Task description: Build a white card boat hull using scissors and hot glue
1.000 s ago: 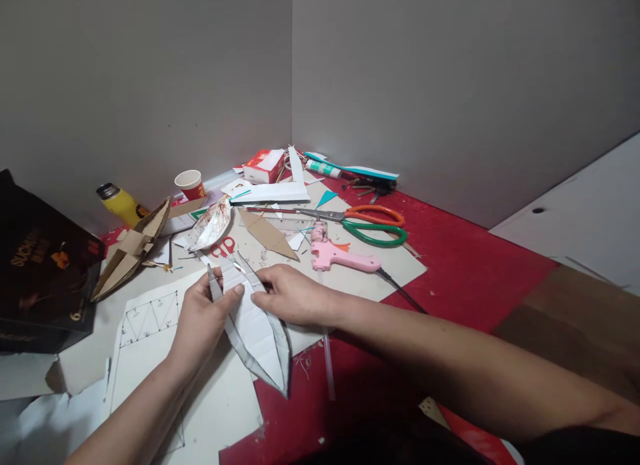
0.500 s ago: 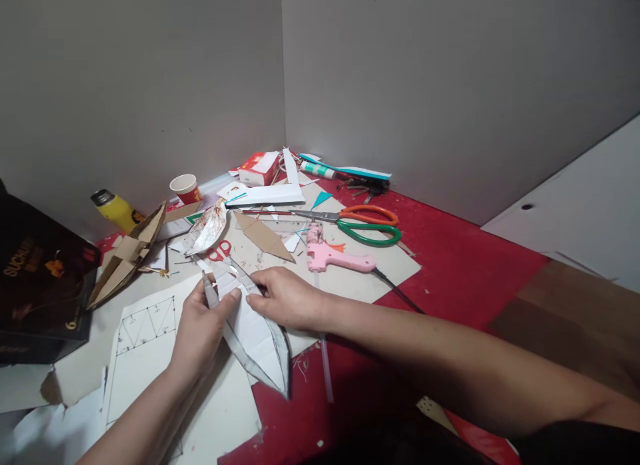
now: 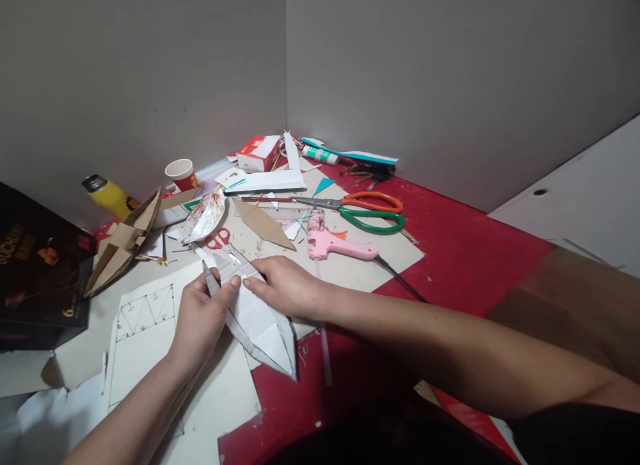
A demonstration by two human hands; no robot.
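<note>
A white paper boat shape (image 3: 257, 322) with grey-edged sides and a pointed near end is held above the table between both hands. My left hand (image 3: 203, 312) grips its left side, thumb inside and fingers under the outer wall. My right hand (image 3: 283, 285) pinches the right side, its thumb pressed inside near the left thumb. Small red-handled scissors (image 3: 218, 238) lie just beyond the far end. To the right of them rests a pink glue gun (image 3: 340, 244), and behind it large scissors (image 3: 373, 212) with orange and green handles.
A drawn paper sheet (image 3: 145, 318) lies at left, near a cardboard boat shape (image 3: 125, 242) and a black box (image 3: 43, 272). Behind stand a yellow bottle (image 3: 107, 195) and a paper cup (image 3: 182, 175). A cardboard piece (image 3: 265, 223) lies centrally. Grey walls close the back.
The view has tilted slightly, so the table items sit a little higher. Both hands keep their hold on the paper boat shape, whose near tip has swung slightly right.
</note>
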